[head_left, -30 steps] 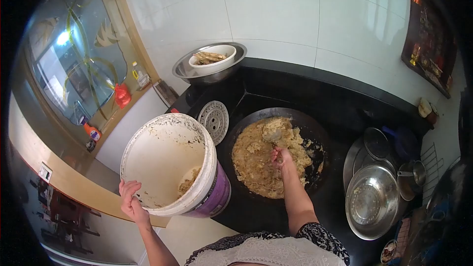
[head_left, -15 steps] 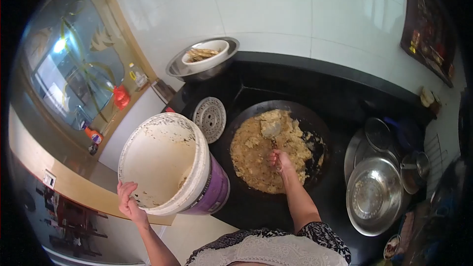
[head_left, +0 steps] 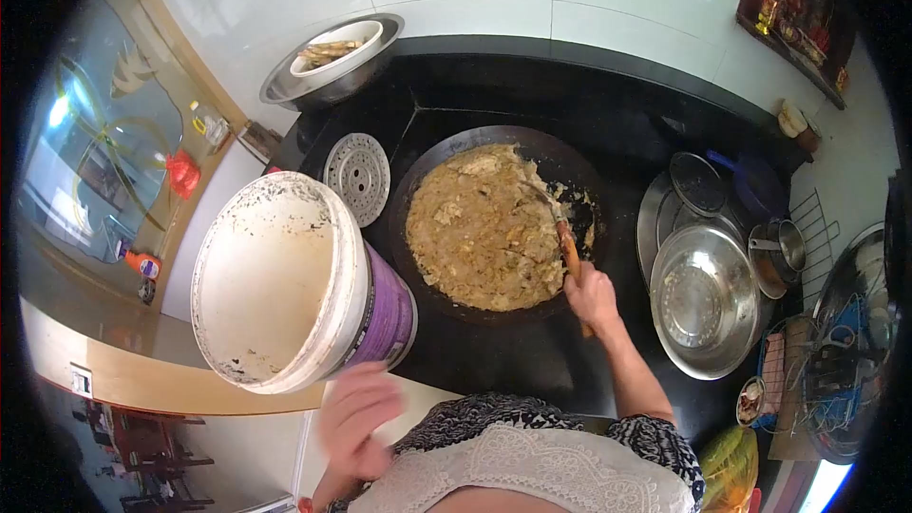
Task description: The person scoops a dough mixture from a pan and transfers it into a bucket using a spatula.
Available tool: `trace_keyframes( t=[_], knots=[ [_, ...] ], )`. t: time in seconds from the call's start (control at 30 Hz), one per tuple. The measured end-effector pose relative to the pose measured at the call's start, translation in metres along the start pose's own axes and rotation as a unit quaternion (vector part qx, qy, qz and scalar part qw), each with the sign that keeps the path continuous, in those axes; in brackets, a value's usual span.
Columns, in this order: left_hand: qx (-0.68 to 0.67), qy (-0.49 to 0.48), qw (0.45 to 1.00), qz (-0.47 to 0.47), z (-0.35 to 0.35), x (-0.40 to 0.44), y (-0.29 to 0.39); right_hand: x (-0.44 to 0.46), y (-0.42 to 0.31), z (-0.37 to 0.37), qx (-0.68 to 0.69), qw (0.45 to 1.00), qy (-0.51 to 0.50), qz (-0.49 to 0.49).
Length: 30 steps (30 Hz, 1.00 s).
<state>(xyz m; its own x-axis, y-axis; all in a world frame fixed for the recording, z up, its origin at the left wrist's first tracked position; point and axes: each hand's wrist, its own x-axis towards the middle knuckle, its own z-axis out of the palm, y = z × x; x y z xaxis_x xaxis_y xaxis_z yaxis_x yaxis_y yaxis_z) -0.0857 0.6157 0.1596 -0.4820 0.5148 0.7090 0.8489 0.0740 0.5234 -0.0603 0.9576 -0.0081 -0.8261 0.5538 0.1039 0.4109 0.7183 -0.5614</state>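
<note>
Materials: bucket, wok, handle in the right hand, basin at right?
Bucket: likely plastic, dull white inside; thick, moulded-looking rim.
Wok: probably iron or steel; dark surface, coating can't be ruled out.
Handle: looks like wood, orange-brown; finish unclear.
Basin: metal, likely stainless steel; polished silver with bright reflections.

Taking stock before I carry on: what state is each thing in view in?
Left hand: loosely open, blurred
Right hand: closed around wooden handle
Wok: uncovered, largely filled with lumpy food
Bucket: uncovered, specked dark inside
Perforated disc: lying beside the wok
White bowl: nested in a metal basin, holding brownish stick-like pieces
Shiny basin at right: mouth up, uncovered
</note>
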Motion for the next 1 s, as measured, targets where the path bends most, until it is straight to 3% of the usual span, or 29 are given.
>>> trace_keyframes(
  t=[0.13, 0.2, 0.23, 0.33, 0.43, 0.5, 0.7, 0.9, 1.0],
  knots=[
    [-0.133, -0.255, 0.943, -0.167, 0.048, -0.034, -0.059, -0.006, 0.001, -0.010, 0.018, 0.998, -0.020, -0.063],
    [-0.131, -0.310, 0.921, -0.198, 0.060, -0.059, -0.078, -0.004, -0.004, -0.015, -0.091, 0.982, -0.128, -0.105],
    [-0.127, -0.363, 0.894, -0.232, 0.064, -0.070, -0.085, -0.002, -0.012, -0.021, -0.094, 0.982, -0.126, -0.102],
    [-0.146, -0.388, 0.876, -0.246, 0.072, -0.095, -0.104, 0.009, -0.038, -0.044, -0.255, 0.924, -0.217, -0.187],
    [-0.180, -0.412, 0.845, -0.290, 0.070, -0.102, -0.112, 0.027, -0.059, -0.058, -0.403, 0.844, -0.226, -0.274],
    [-0.190, -0.407, 0.850, -0.277, 0.067, -0.109, -0.118, 0.037, -0.078, -0.072, -0.421, 0.831, -0.204, -0.301],
    [-0.214, -0.419, 0.837, -0.281, 0.047, -0.126, -0.131, 0.068, -0.132, -0.067, -0.476, 0.710, -0.278, -0.438],
    [-0.235, -0.384, 0.842, -0.298, 0.043, -0.128, -0.139, 0.087, -0.142, -0.026, -0.466, 0.670, -0.306, -0.490],
    [-0.243, -0.374, 0.839, -0.312, 0.048, -0.130, -0.142, 0.090, -0.136, -0.017, -0.447, 0.685, -0.297, -0.493]
  ],
)
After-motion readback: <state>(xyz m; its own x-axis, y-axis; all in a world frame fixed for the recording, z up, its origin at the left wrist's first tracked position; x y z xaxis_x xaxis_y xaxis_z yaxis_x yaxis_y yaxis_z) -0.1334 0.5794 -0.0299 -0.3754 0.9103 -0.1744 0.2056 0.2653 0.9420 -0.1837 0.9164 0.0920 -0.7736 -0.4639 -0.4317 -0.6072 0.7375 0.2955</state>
